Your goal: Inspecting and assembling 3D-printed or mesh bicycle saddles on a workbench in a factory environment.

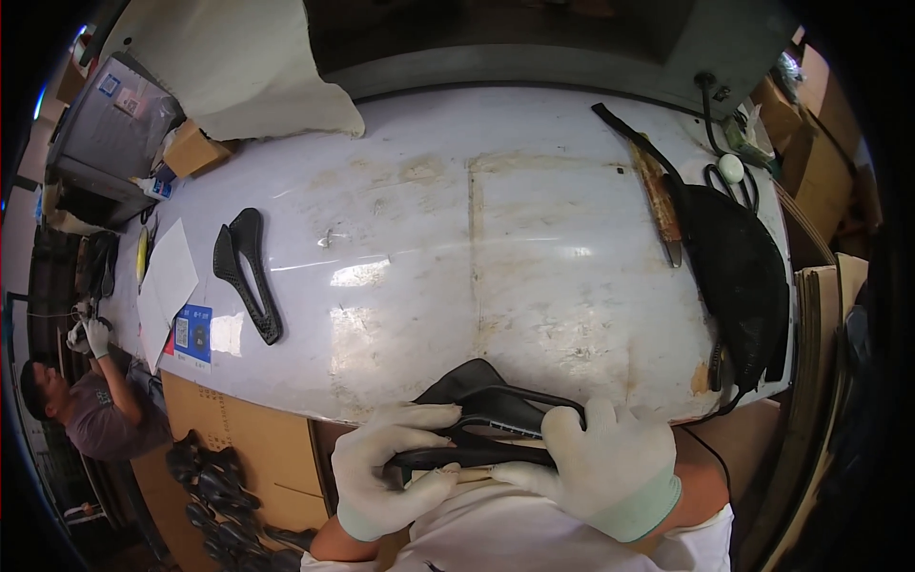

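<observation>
A black bicycle saddle with a long central opening is held at the near edge of the table, in front of my body. My left hand, in a white glove, is closed around its left side, thumb below and fingers above. My right hand, gloved the same way, grips its right end with the fingers curled over the edge. Pale rod-like parts show under the saddle between my thumbs. Farther left, a second black piece shaped like a saddle cover, with a textured surface and a slot, lies flat on the table.
Along the right of the white table lie a black bag and a worn wooden-handled tool. White paper and a small cardboard box are at left. Below sits a carton beside several black saddles; a co-worker is at far left.
</observation>
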### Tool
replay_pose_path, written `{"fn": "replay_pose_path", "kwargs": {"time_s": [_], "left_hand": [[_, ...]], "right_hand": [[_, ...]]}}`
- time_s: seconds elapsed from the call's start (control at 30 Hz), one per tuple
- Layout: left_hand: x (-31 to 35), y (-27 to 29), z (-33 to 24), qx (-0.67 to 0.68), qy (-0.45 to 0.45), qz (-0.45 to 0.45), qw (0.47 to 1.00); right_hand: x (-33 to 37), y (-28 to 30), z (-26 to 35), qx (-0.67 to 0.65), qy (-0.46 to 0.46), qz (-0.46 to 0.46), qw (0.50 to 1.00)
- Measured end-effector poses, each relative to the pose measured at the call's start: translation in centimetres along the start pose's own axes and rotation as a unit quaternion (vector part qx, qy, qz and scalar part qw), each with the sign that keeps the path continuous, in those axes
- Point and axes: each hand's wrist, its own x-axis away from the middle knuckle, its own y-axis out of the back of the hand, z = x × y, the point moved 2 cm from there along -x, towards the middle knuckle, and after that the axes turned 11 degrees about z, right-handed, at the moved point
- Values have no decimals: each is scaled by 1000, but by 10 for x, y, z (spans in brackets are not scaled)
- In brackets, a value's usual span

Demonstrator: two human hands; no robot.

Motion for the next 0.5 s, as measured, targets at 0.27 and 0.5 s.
{"fn": "replay_pose_path", "kwargs": {"time_s": [0.27, 0.5], "left_hand": [[-2, -8, -3, -113, -20, -63, 991], [-13, -7, -8, -130, 6, -5, 992]], "right_hand": [[-3, 7, 2, 5, -11, 9, 1000], [-7, 10, 2, -1, -15, 23, 1000]]}}
